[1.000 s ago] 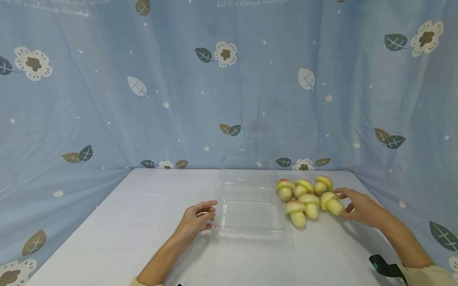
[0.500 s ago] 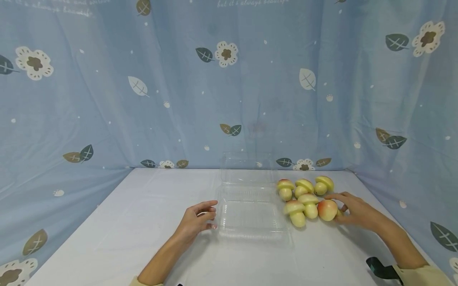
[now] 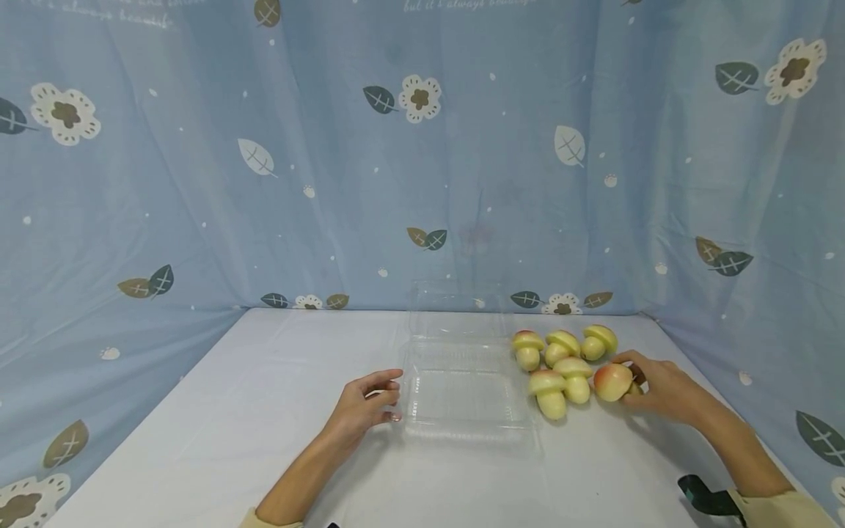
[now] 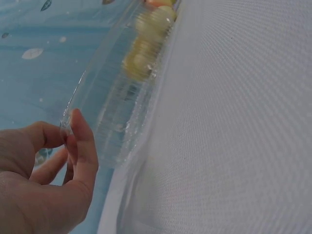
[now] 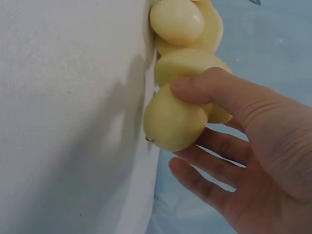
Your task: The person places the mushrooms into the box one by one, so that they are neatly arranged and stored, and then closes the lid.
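Observation:
A clear plastic clamshell box lies with its lid raised at the table's middle. At its left edge is my left hand; the left wrist view shows thumb and fingers pinching the thin rim. On the right, my right hand grips a yellow-green mushroom-shaped piece, its red-blushed cap towards the head camera. Its rounded stem sits under my thumb in the right wrist view. Several similar mushroom-shaped pieces cluster between the box and that hand.
A white cloth covers the table. Blue patterned curtain hangs behind it and along both sides. Near my right sleeve is a black strap-like object.
The mushroom-shaped piece at my right hand has turned, so its red cap now faces the camera, and it has shifted slightly right since half a second ago. My left hand stays put.

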{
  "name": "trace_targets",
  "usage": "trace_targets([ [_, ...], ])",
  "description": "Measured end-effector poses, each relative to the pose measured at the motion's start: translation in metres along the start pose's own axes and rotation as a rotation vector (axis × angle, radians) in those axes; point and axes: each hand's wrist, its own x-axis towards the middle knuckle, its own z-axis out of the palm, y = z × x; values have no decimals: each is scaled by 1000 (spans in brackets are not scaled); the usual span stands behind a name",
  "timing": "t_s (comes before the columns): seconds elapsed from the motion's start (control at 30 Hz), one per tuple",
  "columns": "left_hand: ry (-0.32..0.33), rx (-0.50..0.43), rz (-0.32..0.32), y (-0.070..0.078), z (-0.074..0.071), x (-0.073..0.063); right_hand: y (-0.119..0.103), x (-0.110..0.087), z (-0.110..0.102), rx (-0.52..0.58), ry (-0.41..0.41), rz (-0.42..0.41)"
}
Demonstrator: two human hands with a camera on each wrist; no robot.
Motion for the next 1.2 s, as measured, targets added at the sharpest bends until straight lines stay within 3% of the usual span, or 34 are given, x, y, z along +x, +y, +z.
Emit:
trace_targets([
  [0.3,1,0,4,2,0,1,-4,2,-7,-30,82,63],
  [0.53,-1,2,-1,3,-1,0,-9,3,-9,17,159,42],
  [0.83,1,-10,7,2,-1,2,-17,11,-15,24,149,78],
  [1.1,-1,-12,4,0,0,0,-24,20,-10,-9,253,-46],
  [1.2,-3,-15,3,-1,0,0,-28,24,-9,5,258,-52],
])
